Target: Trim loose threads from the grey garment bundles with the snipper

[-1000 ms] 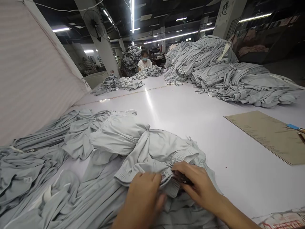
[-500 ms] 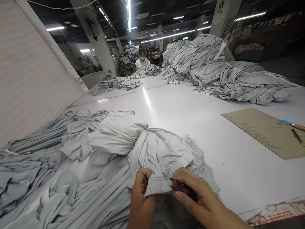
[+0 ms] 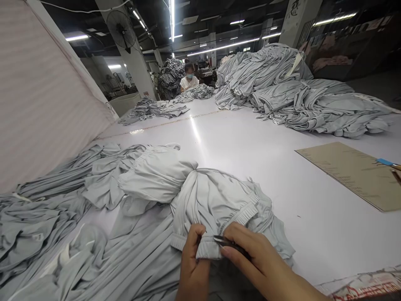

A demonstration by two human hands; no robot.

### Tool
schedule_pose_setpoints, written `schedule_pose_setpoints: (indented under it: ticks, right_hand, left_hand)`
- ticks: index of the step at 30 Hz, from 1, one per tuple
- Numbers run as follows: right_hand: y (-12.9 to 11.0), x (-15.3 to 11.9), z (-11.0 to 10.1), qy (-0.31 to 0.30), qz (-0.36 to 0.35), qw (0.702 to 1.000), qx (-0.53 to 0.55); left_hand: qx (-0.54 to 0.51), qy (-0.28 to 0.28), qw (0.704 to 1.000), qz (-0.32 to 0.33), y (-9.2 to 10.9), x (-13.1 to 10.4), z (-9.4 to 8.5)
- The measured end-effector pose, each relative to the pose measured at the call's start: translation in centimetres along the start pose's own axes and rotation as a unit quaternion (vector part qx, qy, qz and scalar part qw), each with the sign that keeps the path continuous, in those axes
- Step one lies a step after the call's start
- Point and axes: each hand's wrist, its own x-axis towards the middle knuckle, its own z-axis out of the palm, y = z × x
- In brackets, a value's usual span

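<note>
A light grey garment (image 3: 216,196) with gathered elastic edges lies bunched in front of me at the near side of the table. My left hand (image 3: 194,255) pinches its elastic cuff (image 3: 209,247) between thumb and fingers. In my right hand (image 3: 250,251) is a pair of dark thread snips (image 3: 232,245), gripped between thumb and fingers. Their tips touch or nearly touch the cuff, just right of my left thumb, and the blades look pressed together. Part of the snips is hidden inside my palm.
More grey garments (image 3: 103,251) are heaped on the left. A large grey pile (image 3: 269,83) stands at the back right. On the right lies a brown board (image 3: 354,175) beside a blue-tipped tool (image 3: 384,161). Across the white table (image 3: 244,138) sits a masked person (image 3: 189,79).
The snips' blades have gone from apart to together, and their tips have moved left along the cuff towards my left hand. The whole view has shifted slightly.
</note>
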Motion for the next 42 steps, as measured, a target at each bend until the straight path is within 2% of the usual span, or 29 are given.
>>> schedule_pose_setpoints:
  ticks: [5, 11, 15, 18, 22, 24, 27, 28, 30, 31, 33, 36, 38, 42]
  right_hand:
    - [0.1, 0.1, 0.0, 0.0, 0.006, 1.0, 0.015]
    - [0.1, 0.2, -0.2, -0.008, 0.001, 1.0, 0.013]
    - [-0.2, 0.1, -0.2, -0.01, -0.008, 1.0, 0.0]
    - [-0.4, 0.2, -0.3, -0.009, -0.012, 1.0, -0.007]
    - [0.3, 0.3, -1.0, -0.009, -0.034, 0.999, -0.003]
    - [1.2, 0.4, -1.5, -0.025, -0.034, 0.999, -0.012]
    - [2.6, 0.6, -2.4, -0.015, 0.005, 0.999, -0.047]
    - [3.0, 0.7, -2.7, 0.005, 0.018, 0.998, -0.056]
    - [3.2, 0.8, -3.0, 0.057, 0.033, 0.996, -0.061]
    - [3.1, 0.8, -3.1, 0.077, 0.034, 0.995, -0.057]
    - [2.5, 0.6, -3.1, 0.089, 0.022, 0.995, -0.039]
    - [1.1, -0.2, -2.7, 0.046, -0.01, 0.999, -0.006]
    - [0.1, -0.6, -2.3, -0.003, -0.001, 1.0, 0.004]
    - [-0.8, -0.4, -1.2, -0.056, 0.032, 0.998, -0.023]
  left_hand:
    - [0.018, -0.076, 0.997, 0.021, -0.1, 0.3, -0.7]
    - [0.027, -0.094, 0.995, 0.019, -1.3, 0.2, -1.6]
    - [0.072, -0.076, 0.994, 0.026, -1.6, -0.1, -2.0]
    - [0.118, -0.091, 0.988, 0.039, -0.6, -0.1, -1.7]
    - [0.193, -0.125, 0.973, 0.019, 1.9, 0.5, -1.6]
    - [0.265, -0.152, 0.952, 0.002, 3.1, 1.0, -2.0]
    - [0.353, -0.244, 0.902, -0.05, 4.4, 1.8, -2.9]
    - [0.347, -0.275, 0.894, -0.071, 4.5, 2.1, -3.2]
    - [0.27, -0.297, 0.909, -0.108, 4.4, 2.6, -3.5]
    - [0.213, -0.278, 0.928, -0.126, 4.2, 2.8, -3.5]
    - [0.087, -0.198, 0.961, -0.171, 3.6, 3.1, -3.3]
    - [-0.073, -0.08, 0.969, -0.223, 3.0, 3.0, -2.6]
    - [-0.132, -0.061, 0.96, -0.238, 2.9, 2.8, -2.1]
    - [-0.148, -0.064, 0.958, -0.238, 3.0, 2.4, -1.8]
